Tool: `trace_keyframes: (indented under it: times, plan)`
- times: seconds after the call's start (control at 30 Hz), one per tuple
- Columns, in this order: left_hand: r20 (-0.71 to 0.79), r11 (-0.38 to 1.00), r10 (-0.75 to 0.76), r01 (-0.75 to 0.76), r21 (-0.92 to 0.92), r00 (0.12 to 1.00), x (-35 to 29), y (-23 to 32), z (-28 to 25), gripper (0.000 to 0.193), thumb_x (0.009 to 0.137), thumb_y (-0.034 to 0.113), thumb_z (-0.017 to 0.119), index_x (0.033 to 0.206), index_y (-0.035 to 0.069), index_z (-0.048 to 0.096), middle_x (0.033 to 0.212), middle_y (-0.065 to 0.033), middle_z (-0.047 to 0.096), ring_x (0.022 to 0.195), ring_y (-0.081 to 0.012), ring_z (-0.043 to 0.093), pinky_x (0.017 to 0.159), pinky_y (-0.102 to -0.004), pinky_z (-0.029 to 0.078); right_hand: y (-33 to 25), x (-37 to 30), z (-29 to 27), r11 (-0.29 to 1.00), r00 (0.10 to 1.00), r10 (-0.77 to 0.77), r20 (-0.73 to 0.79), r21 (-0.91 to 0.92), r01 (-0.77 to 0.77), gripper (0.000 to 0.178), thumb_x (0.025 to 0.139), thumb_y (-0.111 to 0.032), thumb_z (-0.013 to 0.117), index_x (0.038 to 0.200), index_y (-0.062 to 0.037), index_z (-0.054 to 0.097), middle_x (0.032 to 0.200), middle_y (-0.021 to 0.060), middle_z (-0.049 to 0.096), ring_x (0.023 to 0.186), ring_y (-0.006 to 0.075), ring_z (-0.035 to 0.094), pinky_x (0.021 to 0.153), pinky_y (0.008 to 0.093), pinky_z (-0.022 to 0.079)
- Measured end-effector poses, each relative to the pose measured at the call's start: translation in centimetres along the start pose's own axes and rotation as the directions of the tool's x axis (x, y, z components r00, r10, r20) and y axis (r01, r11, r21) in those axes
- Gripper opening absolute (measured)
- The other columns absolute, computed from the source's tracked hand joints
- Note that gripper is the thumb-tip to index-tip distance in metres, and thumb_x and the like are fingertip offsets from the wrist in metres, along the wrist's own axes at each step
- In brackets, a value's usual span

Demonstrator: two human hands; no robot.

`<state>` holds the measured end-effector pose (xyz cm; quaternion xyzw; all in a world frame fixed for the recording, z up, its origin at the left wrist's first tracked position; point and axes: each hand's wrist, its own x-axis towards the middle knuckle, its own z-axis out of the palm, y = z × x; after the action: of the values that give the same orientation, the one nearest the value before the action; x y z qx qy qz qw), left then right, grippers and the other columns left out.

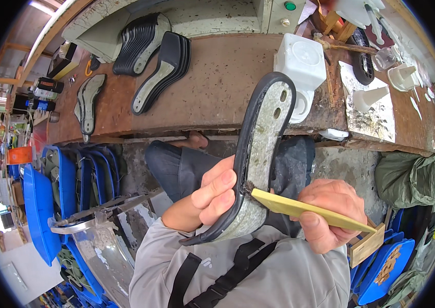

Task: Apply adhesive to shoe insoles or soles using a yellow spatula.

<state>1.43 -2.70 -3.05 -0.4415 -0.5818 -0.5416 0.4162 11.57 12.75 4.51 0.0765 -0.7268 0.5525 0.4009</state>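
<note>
My left hand (215, 192) is closed round the side of a long, curved shoe sole (261, 149). The sole has a raised black rim, a mottled grey inner face and two oval holes near its far end. Its near end curls toward my left sleeve. Between thumb and fingers, my right hand (333, 213) grips a brush with a flat yellow handle (299, 208). The brush's dark bristles (248, 188) touch the sole at the rim, close to my left fingers. The palm side of my left hand is partly hidden behind the sole.
On the brown workbench (217, 77) lie stacked soles (171, 61). A white plastic container (302, 61) stands beyond the held sole, and a white cone (369, 97) sits on stained paper to the right. Blue trays (43, 215) line the left; another blue tray (387, 272) is at lower right.
</note>
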Motion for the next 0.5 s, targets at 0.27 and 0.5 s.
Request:
trace_keyframes:
  times: [0.27,0.5]
  plan:
    - [-0.054,1.0,-0.002,0.001,-0.019,0.999,0.3,0.0,4.2,0.049,0.07,0.008,0.069,0.105,-0.015,0.043,0.094,-0.0183,0.06,0.077,-0.0301,0.062,0.065,-0.0329,0.057,-0.9,-1.4,0.4,0.999,0.999,-0.025,-0.031,0.03,0.026,0.019,0.066,0.001,0.071,0.079,0.0103,0.062,0.061,0.0144,0.061,0.045,0.0199,0.059,0.042,0.0287,0.05]
    - [-0.128,0.994,0.111,-0.111,0.007,0.986,0.6,-0.7,5.3,0.066,0.064,0.015,0.077,0.109,-0.006,0.033,0.104,-0.0181,0.05,0.097,-0.0271,0.056,0.079,-0.0239,0.047,-1.6,-2.7,0.9,0.988,0.986,-0.151,-0.063,-0.027,0.15,0.021,0.064,0.002,0.07,0.081,0.0102,0.06,0.064,0.0145,0.061,0.044,0.0201,0.058,0.041,0.0304,0.051]
